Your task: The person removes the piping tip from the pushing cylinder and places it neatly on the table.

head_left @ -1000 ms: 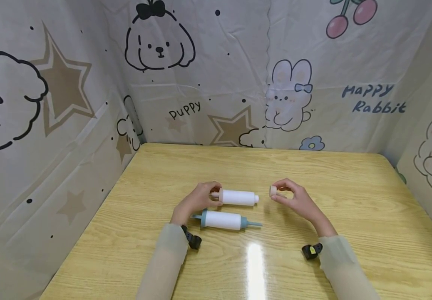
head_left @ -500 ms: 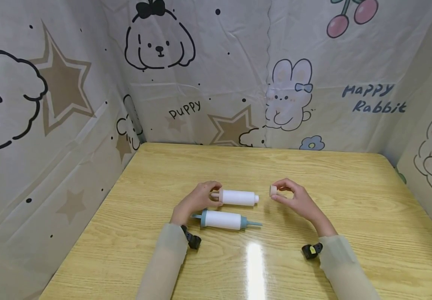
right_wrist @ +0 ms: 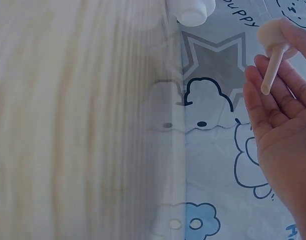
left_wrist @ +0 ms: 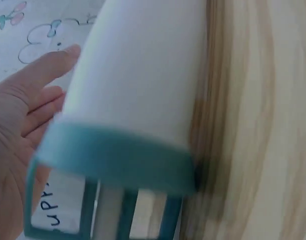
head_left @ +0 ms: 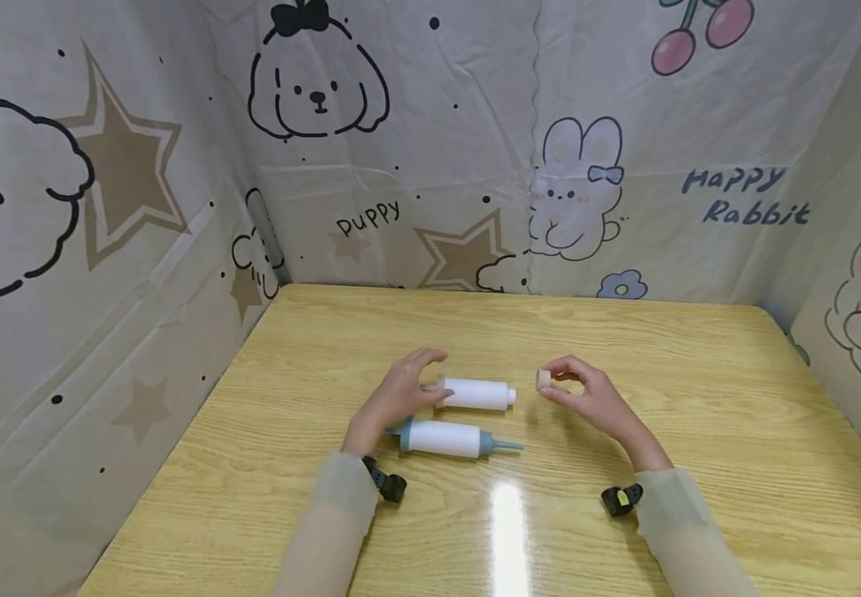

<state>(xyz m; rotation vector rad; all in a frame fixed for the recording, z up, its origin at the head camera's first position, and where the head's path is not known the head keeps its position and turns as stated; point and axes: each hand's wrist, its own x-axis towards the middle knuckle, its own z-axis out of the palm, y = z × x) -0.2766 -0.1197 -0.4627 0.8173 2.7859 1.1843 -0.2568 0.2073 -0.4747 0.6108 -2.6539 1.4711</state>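
**Near the middle of the table (head_left: 587, 531), a white tube (head_left: 481, 393) and a cream tip (head_left: 543, 380)**

Twelve o'clock is the far edge of the table. The white tube seems to lie flat, with its little neck (head_left: 511, 396) facing 3 o'clock. At 9 o'clock of it is the left hand (head_left: 404, 390). It is wide, thumb and fingers apart, and grips nothing. I cannot tell if the thumb touches the tube. At 3 o'clock the right hand (head_left: 600, 405) pinches the cream tip, just apart from the neck. Its thin spout (right_wrist: 273, 70) points away from the tube.

The step looks like joining tip and tube. To do it well, the left hand should hold the tube snugly so it cannot roll. The right hand should line up the tip's fat end with the neck and push straight toward 9 o'clock. A crooked push could make the tube slip.

Mind the second tube (head_left: 444, 439) close by at 7 o'clock. Its blue-green handle (head_left: 395, 432) is near the left hand, so a low move could bump it. The far edge and the picture cloth (head_left: 415, 116) at 12 o'clock are well apart from both hands. Open room is at 12 and 3 o'clock, good for turning and lifting.
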